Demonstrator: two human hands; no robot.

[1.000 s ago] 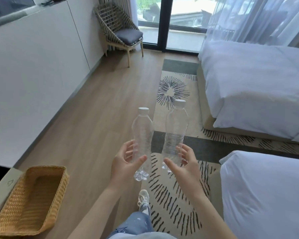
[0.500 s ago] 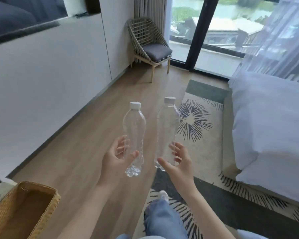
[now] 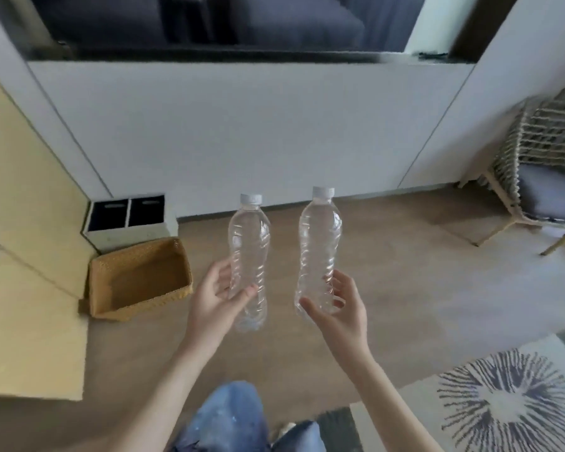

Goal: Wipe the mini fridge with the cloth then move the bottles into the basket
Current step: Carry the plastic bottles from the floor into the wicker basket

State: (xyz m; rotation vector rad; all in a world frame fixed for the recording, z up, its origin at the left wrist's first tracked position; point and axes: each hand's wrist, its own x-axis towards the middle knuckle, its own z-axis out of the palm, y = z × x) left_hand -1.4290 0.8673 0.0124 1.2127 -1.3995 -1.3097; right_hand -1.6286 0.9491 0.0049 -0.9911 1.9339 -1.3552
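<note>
Wicker basket (image 3: pixel 137 278) empty | left hand (image 3: pixel 214 296) nearer, just right of basket, clasps upright bottle (image 3: pixel 249 252) | right hand (image 3: pixel 338 308) clasps second bottle (image 3: pixel 318 249), farther right

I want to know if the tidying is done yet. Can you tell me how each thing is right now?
left hand: holding the left bottle
right hand: holding the right bottle
left bottle: upright, capped, looks empty, not in the basket
right bottle: upright, capped, looks empty, not in the basket
basket: on the floor, nothing in it
chair: nobody sitting in it
</note>
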